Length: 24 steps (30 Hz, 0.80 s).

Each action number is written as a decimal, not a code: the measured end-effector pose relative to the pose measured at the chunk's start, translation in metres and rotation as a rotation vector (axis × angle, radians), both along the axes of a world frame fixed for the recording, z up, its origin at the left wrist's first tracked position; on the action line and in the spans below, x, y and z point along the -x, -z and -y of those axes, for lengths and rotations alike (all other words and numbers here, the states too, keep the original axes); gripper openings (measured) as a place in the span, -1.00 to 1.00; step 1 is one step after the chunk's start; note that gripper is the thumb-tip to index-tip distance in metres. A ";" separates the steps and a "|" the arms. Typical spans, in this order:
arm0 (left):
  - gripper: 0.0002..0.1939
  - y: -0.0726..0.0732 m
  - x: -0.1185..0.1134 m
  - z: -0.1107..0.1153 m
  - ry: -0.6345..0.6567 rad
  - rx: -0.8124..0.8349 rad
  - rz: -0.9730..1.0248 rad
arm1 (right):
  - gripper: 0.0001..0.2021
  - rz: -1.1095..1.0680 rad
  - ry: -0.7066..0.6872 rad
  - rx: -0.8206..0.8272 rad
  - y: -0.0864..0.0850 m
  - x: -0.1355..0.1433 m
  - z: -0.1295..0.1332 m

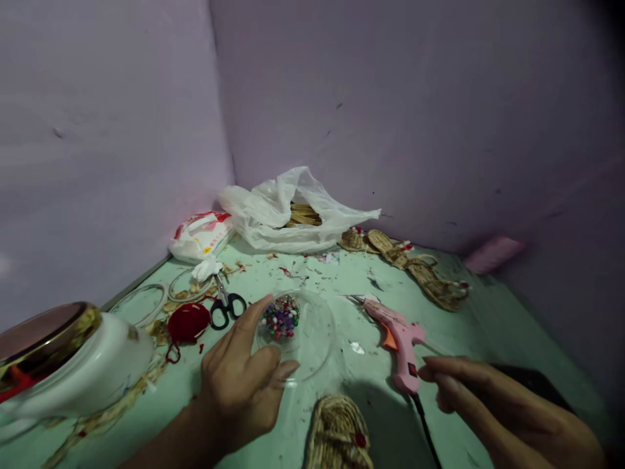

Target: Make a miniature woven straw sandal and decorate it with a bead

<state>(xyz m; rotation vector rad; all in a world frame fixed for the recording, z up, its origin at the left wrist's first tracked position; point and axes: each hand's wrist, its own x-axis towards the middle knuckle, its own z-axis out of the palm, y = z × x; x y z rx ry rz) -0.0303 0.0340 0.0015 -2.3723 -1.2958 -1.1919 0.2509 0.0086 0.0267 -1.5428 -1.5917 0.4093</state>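
Note:
Clear round dish (319, 365) in the middle holds a heap of small mixed-colour beads (282, 317). Gripping its left side is my left hand (244, 378), thumb at the near rim and forefinger at the far rim. My right hand (502, 407) hovers at the lower right with thumb and fingertips drawn together; whatever may be between them is too small to make out. Just left of those fingertips lies a pink glue gun (403, 339) with an orange trigger and a black cord. A woven straw slipper sole (339, 433) with a red bead lies at the bottom edge.
Black-handled scissors (227, 309), red yarn (189, 323) and a white pot (92, 365) are on the left. Behind stand a wipes packet (202, 236) and a white plastic bag (263, 225) containing straw. Several woven slippers (432, 281) line the back right. A dark flat object (532, 384) lies beyond my right hand.

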 end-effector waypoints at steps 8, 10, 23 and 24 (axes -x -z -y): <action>-0.88 0.002 -0.001 0.004 -0.019 -0.025 -0.111 | -0.83 0.034 -0.007 0.002 0.002 -0.001 0.003; -0.88 0.003 -0.003 0.005 -0.024 -0.018 -0.129 | -0.84 0.058 -0.059 -0.011 -0.004 0.005 0.001; -0.92 0.004 -0.004 0.005 -0.053 -0.011 -0.180 | -0.80 0.000 -0.364 -0.048 -0.043 0.065 -0.025; -0.92 0.005 -0.004 0.006 -0.058 -0.002 -0.179 | -0.82 0.008 -0.345 -0.035 -0.042 0.061 -0.025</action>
